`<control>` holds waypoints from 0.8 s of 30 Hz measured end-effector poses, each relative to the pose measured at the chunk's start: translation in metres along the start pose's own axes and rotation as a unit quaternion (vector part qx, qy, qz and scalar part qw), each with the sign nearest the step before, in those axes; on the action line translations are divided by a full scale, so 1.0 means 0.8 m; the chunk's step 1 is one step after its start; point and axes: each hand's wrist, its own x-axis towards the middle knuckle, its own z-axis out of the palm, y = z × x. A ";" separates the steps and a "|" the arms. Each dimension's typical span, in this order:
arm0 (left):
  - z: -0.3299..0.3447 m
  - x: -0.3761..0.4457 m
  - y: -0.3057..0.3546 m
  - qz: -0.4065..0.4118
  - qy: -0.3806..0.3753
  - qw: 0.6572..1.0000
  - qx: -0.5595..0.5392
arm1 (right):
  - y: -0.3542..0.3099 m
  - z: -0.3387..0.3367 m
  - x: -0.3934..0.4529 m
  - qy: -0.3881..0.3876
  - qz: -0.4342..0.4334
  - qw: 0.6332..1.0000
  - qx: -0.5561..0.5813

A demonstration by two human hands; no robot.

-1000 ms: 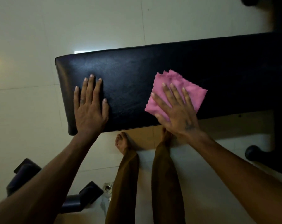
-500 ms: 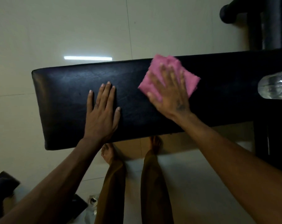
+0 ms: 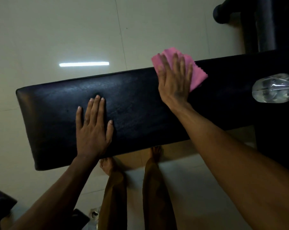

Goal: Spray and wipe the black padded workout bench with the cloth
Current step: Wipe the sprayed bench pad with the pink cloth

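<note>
Pressing down flat, the right hand [image 3: 174,80] lies on top of the pink cloth [image 3: 197,75] with its fingers straight and a little spread. The cloth sits at the far edge of the black bench [image 3: 137,100], and part of it hangs out past that edge. The fingertips point away from the person, and the right arm reaches up from the lower right corner, long and almost straight.

The left hand [image 3: 92,128] lies flat on the bench too, nearer the left end. Its fingers are straight and close together, with the thumb sticking out to the side. It holds nothing. The left arm comes up from the lower left corner.

The bench runs across the view, a bit tilted, with its rounded end on the left. A clear bottle [image 3: 273,87] lies on the bench near the right edge of the view, well apart from the cloth.

Under the near side of the bench are two bare feet [image 3: 107,166] on the pale tiled floor [image 3: 57,30]. A bright strip of light shines on the floor.
</note>
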 end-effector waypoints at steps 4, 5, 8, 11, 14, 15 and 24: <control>0.000 0.001 0.003 -0.009 0.008 1.000 0.011 | 0.015 0.007 -0.057 0.002 -0.021 1.000 0.007; 0.000 0.002 0.003 -0.008 0.008 1.000 0.009 | 0.018 0.011 -0.084 0.003 -0.028 1.000 0.006; 0.001 0.001 0.003 -0.006 0.015 1.000 0.006 | 0.032 0.024 -0.175 0.006 -0.042 0.999 -0.017; 0.001 0.002 0.006 -0.011 0.023 1.000 0.009 | 0.054 0.033 -0.224 -0.014 -0.123 0.991 -0.042; 0.001 0.002 0.006 -0.010 0.024 1.000 0.006 | 0.085 0.035 -0.217 0.000 -0.158 0.986 -0.041; 0.002 0.002 0.006 -0.009 0.022 1.000 0.006 | 0.089 0.035 -0.211 0.017 -0.093 0.995 -0.029; 0.003 0.001 0.007 -0.007 0.031 0.999 0.000 | 0.056 0.037 -0.222 -0.016 -0.146 0.989 -0.026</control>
